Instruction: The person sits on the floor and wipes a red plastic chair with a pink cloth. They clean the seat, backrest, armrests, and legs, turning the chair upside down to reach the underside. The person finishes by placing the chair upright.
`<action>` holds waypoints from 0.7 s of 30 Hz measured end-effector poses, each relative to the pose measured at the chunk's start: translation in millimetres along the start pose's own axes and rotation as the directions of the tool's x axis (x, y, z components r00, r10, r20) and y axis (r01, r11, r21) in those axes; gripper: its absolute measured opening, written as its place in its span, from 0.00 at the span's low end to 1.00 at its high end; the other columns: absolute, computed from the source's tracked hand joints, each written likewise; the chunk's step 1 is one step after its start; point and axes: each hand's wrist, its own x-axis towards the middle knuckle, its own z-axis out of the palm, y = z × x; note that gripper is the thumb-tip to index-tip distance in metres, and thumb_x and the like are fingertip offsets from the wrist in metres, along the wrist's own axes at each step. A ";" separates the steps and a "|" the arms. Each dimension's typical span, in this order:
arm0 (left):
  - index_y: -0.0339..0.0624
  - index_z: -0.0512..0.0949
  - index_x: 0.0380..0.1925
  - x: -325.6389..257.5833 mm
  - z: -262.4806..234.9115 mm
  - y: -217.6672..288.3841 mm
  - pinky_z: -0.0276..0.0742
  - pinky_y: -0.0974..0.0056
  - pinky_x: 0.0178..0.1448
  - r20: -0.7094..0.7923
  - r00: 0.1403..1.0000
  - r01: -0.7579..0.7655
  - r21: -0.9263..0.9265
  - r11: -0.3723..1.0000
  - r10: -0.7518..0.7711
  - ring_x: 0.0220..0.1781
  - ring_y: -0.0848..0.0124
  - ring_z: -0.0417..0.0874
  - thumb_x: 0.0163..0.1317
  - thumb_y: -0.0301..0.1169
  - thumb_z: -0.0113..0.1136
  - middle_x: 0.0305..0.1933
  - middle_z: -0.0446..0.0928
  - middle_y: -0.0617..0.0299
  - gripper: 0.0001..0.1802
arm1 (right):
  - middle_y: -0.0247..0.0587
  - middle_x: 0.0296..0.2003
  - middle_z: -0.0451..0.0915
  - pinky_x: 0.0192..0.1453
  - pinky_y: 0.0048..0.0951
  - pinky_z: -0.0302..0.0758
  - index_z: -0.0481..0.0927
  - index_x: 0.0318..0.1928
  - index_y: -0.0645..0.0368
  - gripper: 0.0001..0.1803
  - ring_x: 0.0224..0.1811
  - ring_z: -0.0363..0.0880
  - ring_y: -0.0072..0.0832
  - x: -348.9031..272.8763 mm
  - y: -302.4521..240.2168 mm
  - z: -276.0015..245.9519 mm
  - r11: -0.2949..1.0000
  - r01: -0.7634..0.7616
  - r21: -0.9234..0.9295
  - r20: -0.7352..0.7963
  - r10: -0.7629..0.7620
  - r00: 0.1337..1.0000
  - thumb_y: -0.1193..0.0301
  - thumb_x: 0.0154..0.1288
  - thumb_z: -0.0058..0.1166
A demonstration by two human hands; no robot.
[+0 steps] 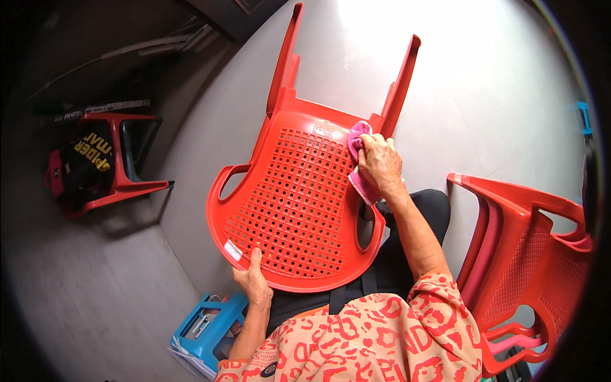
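Observation:
A red plastic chair (299, 197) lies tipped in front of me, its perforated backrest facing up and two legs pointing away. My left hand (254, 281) grips the rounded near edge of the backrest, thumb on top and the other fingers hidden beneath. A small white label (233, 250) is stuck close to that thumb. Bunched in my right hand (380, 164) is a pink cloth (364, 187), pressed against the far right side of the backrest. Part of the cloth hangs below the hand, over the chair's side.
Stacked red plastic chairs (509, 223) stand close on my right. A blue plastic stool (205, 331) with items in it is at my lower left. Farther left, another red chair (121, 149) holds a black bag (89, 162). Grey floor (445, 108) stretches beyond.

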 end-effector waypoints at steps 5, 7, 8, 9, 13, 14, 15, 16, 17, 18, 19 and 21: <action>0.32 0.64 0.60 -0.6 -2.1 1.3 0.74 0.61 0.60 0.004 1.000 -0.003 0.038 0.999 0.003 0.55 0.66 0.77 0.58 0.21 0.64 0.58 0.73 0.52 0.30 | 0.50 0.41 0.82 0.52 0.47 0.76 0.83 0.44 0.52 0.16 0.47 0.80 0.47 47.3 -3.4 -6.3 0.978 -0.085 0.192 0.274 0.030 0.961 0.63 0.60 0.48; 0.31 0.64 0.60 -0.7 -1.1 2.9 0.74 0.61 0.60 0.006 1.000 0.005 0.032 0.999 -0.005 0.55 0.67 0.77 0.57 0.22 0.65 0.58 0.73 0.52 0.31 | 0.51 0.36 0.82 0.48 0.45 0.76 0.83 0.44 0.53 0.16 0.42 0.81 0.47 60.8 -14.2 -4.7 0.966 -0.058 0.252 0.327 -0.028 0.944 0.63 0.60 0.49; 0.31 0.64 0.60 -0.3 -1.1 2.5 0.73 0.61 0.60 0.008 1.000 0.014 0.042 0.999 -0.014 0.55 0.67 0.77 0.57 0.22 0.65 0.57 0.73 0.52 0.31 | 0.52 0.33 0.82 0.44 0.42 0.76 0.83 0.45 0.54 0.16 0.37 0.82 0.47 66.1 -20.1 -1.8 0.956 -0.028 0.292 0.310 -0.067 0.948 0.63 0.60 0.50; 0.31 0.64 0.60 0.1 -1.8 1.7 0.73 0.61 0.60 0.009 1.000 0.024 0.052 0.998 -0.024 0.55 0.67 0.77 0.57 0.22 0.65 0.57 0.73 0.53 0.31 | 0.52 0.33 0.83 0.43 0.43 0.76 0.84 0.45 0.53 0.16 0.37 0.82 0.47 74.5 -23.9 6.5 0.957 0.024 0.288 0.308 -0.116 0.944 0.62 0.60 0.50; 0.32 0.65 0.59 1.9 -10.2 -4.2 0.73 0.62 0.59 -0.011 1.000 0.022 0.090 0.996 -0.021 0.52 0.69 0.77 0.58 0.23 0.66 0.55 0.74 0.54 0.30 | 0.51 0.38 0.82 0.50 0.46 0.75 0.82 0.42 0.56 0.16 0.44 0.80 0.49 105.1 -63.6 21.0 0.966 0.170 0.196 0.418 -0.239 0.876 0.66 0.54 0.50; 0.32 0.65 0.59 2.1 -9.0 -4.1 0.74 0.62 0.59 -0.012 1.000 0.018 0.099 0.995 -0.017 0.52 0.69 0.77 0.58 0.23 0.66 0.55 0.74 0.54 0.30 | 0.50 0.39 0.82 0.51 0.47 0.74 0.82 0.43 0.55 0.16 0.45 0.80 0.49 111.5 -76.2 21.8 0.957 0.225 0.182 0.438 -0.284 0.853 0.66 0.54 0.50; 0.32 0.65 0.59 1.3 -5.6 -1.5 0.74 0.63 0.58 -0.013 1.000 0.012 0.088 0.996 -0.010 0.51 0.70 0.78 0.57 0.22 0.66 0.54 0.74 0.55 0.30 | 0.50 0.39 0.82 0.51 0.47 0.74 0.82 0.43 0.54 0.16 0.45 0.80 0.49 113.8 -87.0 26.8 0.943 0.244 0.226 0.387 -0.317 0.866 0.66 0.54 0.51; 0.32 0.66 0.59 0.7 -4.9 -0.6 0.74 0.63 0.58 -0.018 1.000 0.016 0.085 0.996 -0.014 0.51 0.70 0.78 0.57 0.22 0.65 0.54 0.75 0.55 0.29 | 0.50 0.39 0.82 0.52 0.48 0.74 0.82 0.43 0.53 0.16 0.45 0.79 0.49 114.8 -97.3 32.4 0.925 0.266 0.272 0.335 -0.350 0.875 0.66 0.54 0.51; 0.32 0.66 0.59 0.3 -4.7 -0.2 0.74 0.63 0.58 -0.023 1.000 0.021 0.082 0.996 -0.019 0.51 0.70 0.78 0.57 0.22 0.65 0.54 0.75 0.55 0.29 | 0.48 0.38 0.82 0.52 0.47 0.75 0.82 0.44 0.51 0.17 0.45 0.80 0.49 118.7 -105.3 37.0 0.911 0.324 0.256 0.313 -0.395 0.864 0.66 0.53 0.52; 0.32 0.66 0.58 0.1 -4.3 -0.3 0.75 0.64 0.58 -0.025 0.999 0.026 0.080 0.996 -0.024 0.51 0.70 0.78 0.57 0.21 0.65 0.53 0.75 0.55 0.29 | 0.48 0.38 0.82 0.52 0.47 0.75 0.82 0.44 0.50 0.16 0.45 0.80 0.49 122.9 -106.8 40.0 0.920 0.308 0.243 0.344 -0.379 0.859 0.66 0.53 0.52; 0.33 0.66 0.58 0.0 -5.1 -0.9 0.75 0.64 0.58 -0.030 0.999 0.037 0.063 0.997 -0.035 0.51 0.70 0.78 0.58 0.21 0.65 0.53 0.75 0.55 0.29 | 0.48 0.38 0.82 0.51 0.47 0.75 0.82 0.44 0.50 0.16 0.45 0.80 0.49 126.1 -108.8 43.0 0.927 0.295 0.233 0.375 -0.365 0.852 0.66 0.53 0.52; 0.33 0.66 0.58 1.0 -6.0 -2.5 0.75 0.64 0.57 -0.034 0.998 0.060 0.030 0.998 -0.059 0.50 0.70 0.78 0.58 0.21 0.65 0.53 0.75 0.55 0.28 | 0.50 0.37 0.82 0.49 0.47 0.76 0.82 0.42 0.51 0.15 0.44 0.80 0.49 130.2 -102.9 54.2 0.944 0.280 0.174 0.435 -0.328 0.838 0.65 0.53 0.53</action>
